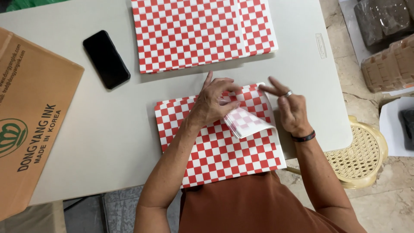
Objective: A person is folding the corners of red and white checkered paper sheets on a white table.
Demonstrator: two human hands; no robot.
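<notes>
Workpiece: red-and-white checkered paper stack (215, 151), flat on the grey table (120, 142) at its near edge.
Progress: top-right corner sheet (246, 123) lifted and curled back, pale underside showing; remaining sheets lie flat, not yet turned.
Left hand (212, 103): fingers pinched together on the curled sheet.
Right hand (290, 108): fingers spread apart, touching the stack's right corner.
Second stack (194, 32): same thin, matte, square-patterned paper, beyond the workpiece.
Phone (106, 59): black, glossy, left of the second stack.
</notes>
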